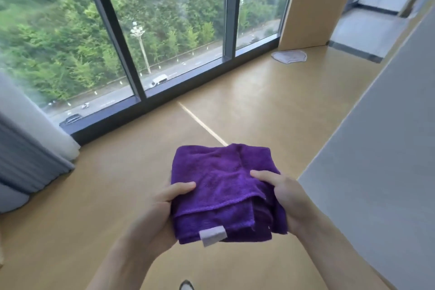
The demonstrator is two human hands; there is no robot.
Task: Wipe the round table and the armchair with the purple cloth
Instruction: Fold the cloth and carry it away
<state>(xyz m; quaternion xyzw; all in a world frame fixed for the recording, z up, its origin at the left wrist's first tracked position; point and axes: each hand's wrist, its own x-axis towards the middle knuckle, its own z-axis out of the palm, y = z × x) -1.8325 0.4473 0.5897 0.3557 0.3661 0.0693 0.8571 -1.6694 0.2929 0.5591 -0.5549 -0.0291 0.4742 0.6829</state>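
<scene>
In the head view, the purple cloth sat folded into a thick square at about six o'clock in the frame, held up over the tan floor. The left hand gripped its nine o'clock edge, thumb laid flat across the top layer and the other fingers hidden underneath. The right hand gripped the three o'clock edge the same way, thumb pressing on top of a fold, fingers curled below out of sight. A white label stuck out from the near hem of the cloth at six o'clock.

A tall window with dark frames ran from nine to one o'clock, showing trees and a road with vehicles far below. Grey and white curtains hung at nine o'clock. A pale mat lay on the floor near the window at one o'clock, beside a light wooden door. A grey wall filled the three o'clock side. The toe of a shoe showed at the bottom edge.
</scene>
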